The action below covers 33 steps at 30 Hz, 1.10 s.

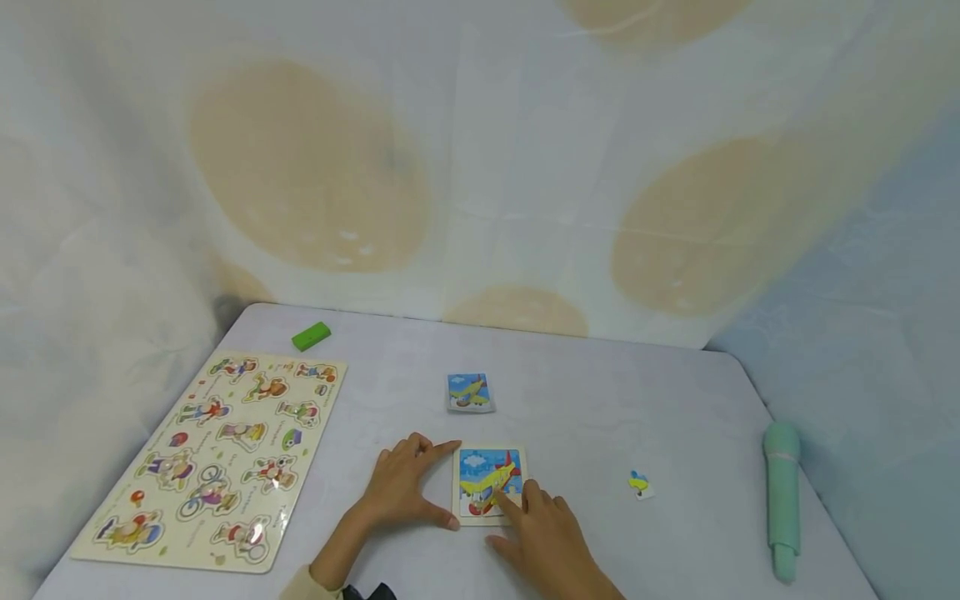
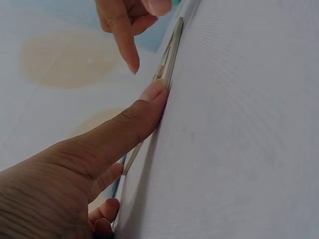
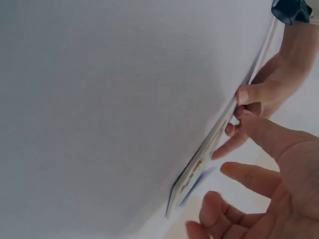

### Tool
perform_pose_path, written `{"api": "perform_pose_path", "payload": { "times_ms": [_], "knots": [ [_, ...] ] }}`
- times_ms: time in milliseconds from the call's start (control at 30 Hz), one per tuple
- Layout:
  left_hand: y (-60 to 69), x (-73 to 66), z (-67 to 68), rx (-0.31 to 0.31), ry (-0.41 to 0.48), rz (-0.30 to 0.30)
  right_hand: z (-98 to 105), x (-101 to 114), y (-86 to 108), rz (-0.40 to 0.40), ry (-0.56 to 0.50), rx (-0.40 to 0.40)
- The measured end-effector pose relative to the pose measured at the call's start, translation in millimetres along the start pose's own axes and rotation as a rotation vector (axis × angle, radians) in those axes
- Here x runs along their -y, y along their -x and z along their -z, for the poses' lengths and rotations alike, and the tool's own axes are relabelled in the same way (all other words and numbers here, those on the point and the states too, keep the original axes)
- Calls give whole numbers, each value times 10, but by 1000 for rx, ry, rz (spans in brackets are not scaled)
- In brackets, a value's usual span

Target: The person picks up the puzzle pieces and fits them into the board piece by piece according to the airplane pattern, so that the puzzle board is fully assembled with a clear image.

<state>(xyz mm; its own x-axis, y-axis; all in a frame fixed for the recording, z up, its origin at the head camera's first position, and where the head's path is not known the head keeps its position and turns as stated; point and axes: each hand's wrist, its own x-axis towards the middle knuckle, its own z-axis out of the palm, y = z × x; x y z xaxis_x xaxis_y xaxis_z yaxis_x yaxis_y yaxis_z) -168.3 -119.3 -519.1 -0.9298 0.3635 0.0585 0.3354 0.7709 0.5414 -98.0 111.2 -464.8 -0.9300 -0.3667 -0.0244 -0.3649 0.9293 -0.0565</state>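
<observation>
A small jigsaw puzzle [image 1: 491, 458] in a pale square frame, with a yellow and red airplane on blue, lies on the white table. At its left edge my left hand [image 1: 405, 487] spreads thumb and index finger, their tips touching the upper and lower left corners. From the lower right, my right hand [image 1: 551, 533] points its index finger onto the picture, the other fingers loosely bent. Whether that fingertip touches is unclear. A loose puzzle piece [image 1: 640, 484] lies to the right. Both wrist views show the frame [image 2: 174, 52] nearly edge-on, with my left thumb [image 2: 149, 99] against it.
Behind the puzzle lies a matching airplane picture [image 1: 470, 392]. On the left is a large peg board [image 1: 225, 433] with several figures; a green block [image 1: 311, 336] sits beyond it. A mint-green stick-shaped object [image 1: 783, 500] lies near the table's right edge.
</observation>
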Motion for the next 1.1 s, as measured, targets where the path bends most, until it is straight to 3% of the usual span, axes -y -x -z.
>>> {"api": "perform_pose_path", "payload": {
  "times_ms": [167,433,567,667,800,967,1100],
  "knots": [
    [-6,-9,-10,3,-1,-4,-79,-3,53,-42,57,105],
    [-17,-27,-19,10,14,-1,-80,38,39,-19,140,138],
    [-18,-30,-23,9,13,-21,-47,-13,12,-70,2,191],
    [-24,-35,-31,14,4,-32,-26,-101,9,-176,-166,188],
    [-29,-52,-32,37,2,-24,20,-356,60,-305,-262,78],
    [-21,-60,3,37,6,-15,85,-960,191,-365,-298,-113],
    [-5,-36,22,29,-7,15,91,-1380,230,-413,-334,-126]
  ]
}}
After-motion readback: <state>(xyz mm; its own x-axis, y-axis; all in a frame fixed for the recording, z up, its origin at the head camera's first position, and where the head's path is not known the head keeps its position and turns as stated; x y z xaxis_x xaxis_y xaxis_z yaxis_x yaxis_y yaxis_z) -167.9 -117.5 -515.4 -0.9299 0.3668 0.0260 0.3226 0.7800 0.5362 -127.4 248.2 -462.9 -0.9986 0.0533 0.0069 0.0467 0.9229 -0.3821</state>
